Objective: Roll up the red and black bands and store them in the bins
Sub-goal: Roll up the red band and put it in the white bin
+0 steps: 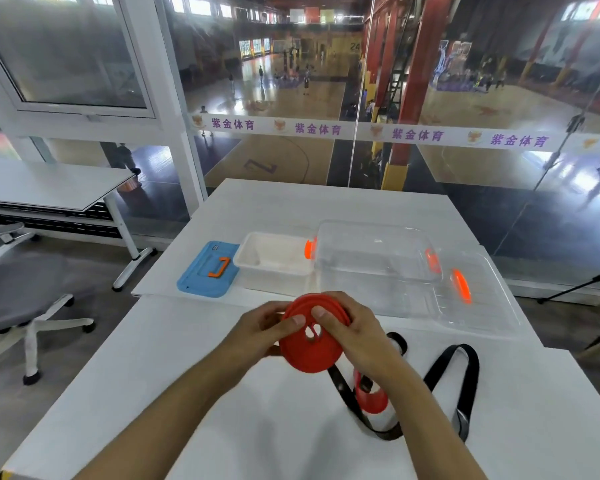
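A red band [309, 355], wound into a flat coil, is held above the table between both hands. My left hand [257, 327] grips its left edge, thumb on the face. My right hand [354, 330] grips the right side, thumb near the coil's centre hole. A loose tail of red band [371, 398] curls on the table under my right forearm. The black band [465, 375] lies unrolled in a loop on the table to the right. A white bin [257, 265] and a larger clear bin [378, 254] stand open behind the hands.
A blue lid with an orange handle [207, 271] lies left of the white bin. A clear lid with an orange handle [482, 299] lies right of the clear bin. A glass wall stands behind the white table [187, 393]. An office chair [25, 292] stands at left.
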Tool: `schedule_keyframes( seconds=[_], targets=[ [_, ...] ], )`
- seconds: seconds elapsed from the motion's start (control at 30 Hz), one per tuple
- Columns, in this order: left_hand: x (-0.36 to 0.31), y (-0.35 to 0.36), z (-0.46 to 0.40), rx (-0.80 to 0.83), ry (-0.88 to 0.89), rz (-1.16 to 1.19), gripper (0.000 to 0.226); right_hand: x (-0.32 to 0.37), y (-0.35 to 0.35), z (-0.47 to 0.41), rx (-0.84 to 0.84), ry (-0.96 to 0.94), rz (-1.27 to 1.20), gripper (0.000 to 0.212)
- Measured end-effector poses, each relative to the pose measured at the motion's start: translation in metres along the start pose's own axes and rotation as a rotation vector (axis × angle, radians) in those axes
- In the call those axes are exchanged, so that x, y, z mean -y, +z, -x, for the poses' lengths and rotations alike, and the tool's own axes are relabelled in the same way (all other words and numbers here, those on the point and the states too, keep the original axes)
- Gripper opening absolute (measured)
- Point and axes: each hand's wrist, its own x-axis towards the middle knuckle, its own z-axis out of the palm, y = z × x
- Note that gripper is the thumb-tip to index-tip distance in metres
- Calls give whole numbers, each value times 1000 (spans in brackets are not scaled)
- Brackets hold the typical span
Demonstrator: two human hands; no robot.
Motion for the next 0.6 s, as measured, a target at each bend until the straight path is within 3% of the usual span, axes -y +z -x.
schedule_keyframes(
  seconds=[0.17,0.37,0.6],
  targets=[
    [-24,-8,-8,221,-19,-279,34,0,-12,1,146,-11,96,24],
    [-6,15,-13,44,63,-145,34,-1,-29,-2,77,-16,151,27],
    [12,42,-25,-164,91,-9,32,-22,-43,-10,126,-8,227,51]
  ],
)
